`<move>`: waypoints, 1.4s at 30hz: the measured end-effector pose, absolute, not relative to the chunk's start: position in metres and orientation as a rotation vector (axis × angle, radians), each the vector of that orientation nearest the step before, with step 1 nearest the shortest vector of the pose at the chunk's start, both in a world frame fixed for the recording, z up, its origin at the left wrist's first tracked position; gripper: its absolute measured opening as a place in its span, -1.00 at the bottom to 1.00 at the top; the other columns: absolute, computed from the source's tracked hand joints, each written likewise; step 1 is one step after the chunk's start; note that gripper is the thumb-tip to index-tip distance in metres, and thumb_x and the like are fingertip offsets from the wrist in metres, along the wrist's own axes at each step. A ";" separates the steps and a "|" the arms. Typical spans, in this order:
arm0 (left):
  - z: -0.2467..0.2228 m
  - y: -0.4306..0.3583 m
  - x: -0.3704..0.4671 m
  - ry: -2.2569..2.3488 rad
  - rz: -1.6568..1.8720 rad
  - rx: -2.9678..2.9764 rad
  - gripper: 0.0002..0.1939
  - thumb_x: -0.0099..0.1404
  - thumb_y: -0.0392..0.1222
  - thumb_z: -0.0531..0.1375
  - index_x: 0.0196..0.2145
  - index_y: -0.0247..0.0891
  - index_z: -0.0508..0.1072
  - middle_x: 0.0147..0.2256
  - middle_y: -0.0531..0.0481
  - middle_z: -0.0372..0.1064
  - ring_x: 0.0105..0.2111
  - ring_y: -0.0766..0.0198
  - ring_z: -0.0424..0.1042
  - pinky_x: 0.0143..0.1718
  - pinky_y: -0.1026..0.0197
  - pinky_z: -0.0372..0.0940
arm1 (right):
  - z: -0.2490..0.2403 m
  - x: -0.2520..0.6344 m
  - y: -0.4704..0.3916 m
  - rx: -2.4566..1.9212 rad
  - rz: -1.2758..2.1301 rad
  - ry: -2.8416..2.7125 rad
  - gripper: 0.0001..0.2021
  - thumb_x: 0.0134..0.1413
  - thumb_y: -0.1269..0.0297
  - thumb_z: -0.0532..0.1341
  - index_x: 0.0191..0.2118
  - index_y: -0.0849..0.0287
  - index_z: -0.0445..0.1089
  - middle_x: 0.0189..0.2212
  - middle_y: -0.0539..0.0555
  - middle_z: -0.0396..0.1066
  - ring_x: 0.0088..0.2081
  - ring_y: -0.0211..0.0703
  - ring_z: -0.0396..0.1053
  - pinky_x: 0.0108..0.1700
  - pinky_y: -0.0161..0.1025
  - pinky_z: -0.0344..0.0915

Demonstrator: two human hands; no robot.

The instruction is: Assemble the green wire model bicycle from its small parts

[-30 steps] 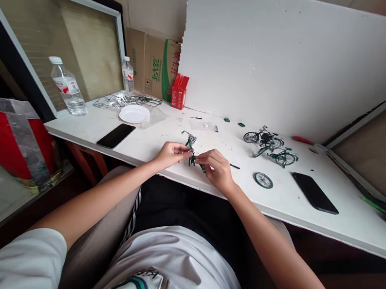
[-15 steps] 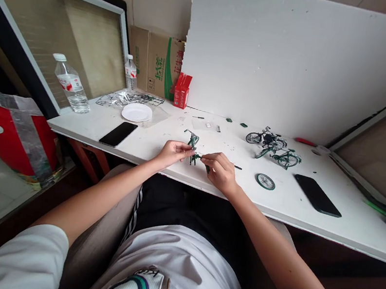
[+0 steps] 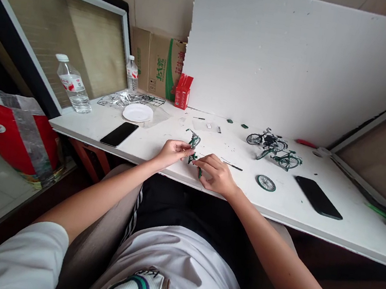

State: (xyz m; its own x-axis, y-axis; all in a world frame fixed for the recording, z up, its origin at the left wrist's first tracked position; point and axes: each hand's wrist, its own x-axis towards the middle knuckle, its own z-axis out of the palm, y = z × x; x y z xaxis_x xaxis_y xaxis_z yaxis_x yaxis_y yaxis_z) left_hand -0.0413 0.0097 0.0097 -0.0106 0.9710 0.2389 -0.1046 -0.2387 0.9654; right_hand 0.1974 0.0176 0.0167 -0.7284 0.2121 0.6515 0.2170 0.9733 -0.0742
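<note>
Green model bicycle (image 3: 195, 141), centre of frame. Left hand (image 3: 172, 154): fingers pinch it mid-body. Right hand (image 3: 216, 174): fingers at its lower end, grip unclear. Probably light, stiff, brittle; best held mid-body, sparing the thin handlebar (image 3: 189, 130).

I'd take this for part of someone's home; a white table (image 3: 282, 204) bears a phone (image 3: 119, 133), a plate (image 3: 138, 112) and water bottles (image 3: 73, 85); a cardboard carton (image 3: 156, 72) stands at its back; a red bag (image 3: 9, 133) sits beside the table.
</note>
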 end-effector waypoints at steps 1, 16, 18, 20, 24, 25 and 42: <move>0.009 0.010 -0.042 1.014 1.437 1.320 -0.43 -0.04 0.15 0.58 -0.23 -0.37 0.66 -0.26 -0.19 0.62 -0.45 0.31 0.40 -0.41 0.20 0.27 | 0.017 0.197 0.017 -0.297 0.006 -2.413 -0.46 0.21 0.41 0.23 0.29 -0.05 0.43 -0.01 0.16 0.57 -0.01 0.09 0.51 -0.02 0.05 0.57; 0.024 -0.014 -0.037 1.081 1.951 1.957 -0.81 0.36 -0.10 0.39 -0.16 -0.25 0.68 -0.25 -0.11 0.58 -0.47 0.38 0.35 -0.42 0.26 0.21 | 0.014 0.171 -0.005 -0.355 0.227 -2.029 -0.63 0.37 0.33 0.28 0.24 0.04 0.45 -0.06 0.15 0.48 -0.21 -0.19 0.53 -0.26 -0.27 0.62; 0.026 -0.017 -0.034 1.073 1.958 1.865 -0.79 0.35 -0.07 0.40 -0.16 -0.25 0.67 -0.24 -0.11 0.57 -0.44 0.36 0.40 -0.41 0.26 0.26 | 0.012 0.170 -0.004 -0.338 0.124 -2.006 -0.63 0.40 0.39 0.25 0.25 0.04 0.44 -0.10 0.15 0.49 -0.22 -0.18 0.53 -0.25 -0.25 0.60; 0.028 -0.017 -0.031 1.053 1.937 1.683 -0.71 0.31 0.00 0.43 -0.16 -0.27 0.66 -0.22 -0.12 0.58 -0.45 0.35 0.44 -0.42 0.27 0.31 | 0.012 0.173 -0.003 -0.287 -0.022 -2.013 -0.62 0.42 0.47 0.19 0.25 0.05 0.43 -0.14 0.15 0.50 -0.19 -0.15 0.53 -0.20 -0.21 0.57; 0.032 -0.014 -0.027 1.025 1.872 1.354 -0.56 0.22 0.10 0.49 -0.15 -0.33 0.64 -0.24 -0.15 0.62 -0.53 0.40 0.41 -0.47 0.28 0.34 | 0.020 0.178 -0.005 -0.218 -0.204 -2.009 -0.70 0.43 0.48 0.18 0.15 0.04 0.46 -0.22 0.12 0.49 -0.19 -0.09 0.49 -0.17 -0.14 0.49; 0.033 -0.012 -0.027 1.019 1.863 1.322 -0.55 0.20 0.10 0.50 -0.16 -0.34 0.65 -0.25 -0.15 0.63 -0.54 0.41 0.40 -0.47 0.29 0.34 | 0.023 0.179 -0.007 -0.253 -0.190 -1.984 -0.77 0.45 0.43 0.19 0.09 0.05 0.47 -0.19 0.14 0.49 -0.16 -0.07 0.48 -0.14 -0.11 0.48; 0.052 -0.018 -0.032 0.827 1.602 1.441 -0.57 0.07 0.04 0.57 -0.24 -0.33 0.71 -0.27 -0.15 0.64 -0.50 0.38 0.40 -0.49 0.27 0.36 | 0.052 0.188 0.005 -0.872 0.816 -1.865 -0.45 0.25 -0.21 0.34 0.04 0.21 0.63 -0.54 -0.16 -0.13 -0.49 -0.29 -0.12 -0.37 -0.23 -0.04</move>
State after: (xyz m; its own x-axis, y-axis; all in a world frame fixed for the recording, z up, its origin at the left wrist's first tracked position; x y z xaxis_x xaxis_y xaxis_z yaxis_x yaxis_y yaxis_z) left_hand -0.0320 -0.0181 0.0519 -0.0201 0.8879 0.4596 -0.1398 -0.4577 0.8781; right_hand 0.1879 0.0049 0.0517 -0.3520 0.8253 0.4415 0.2357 0.5347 -0.8115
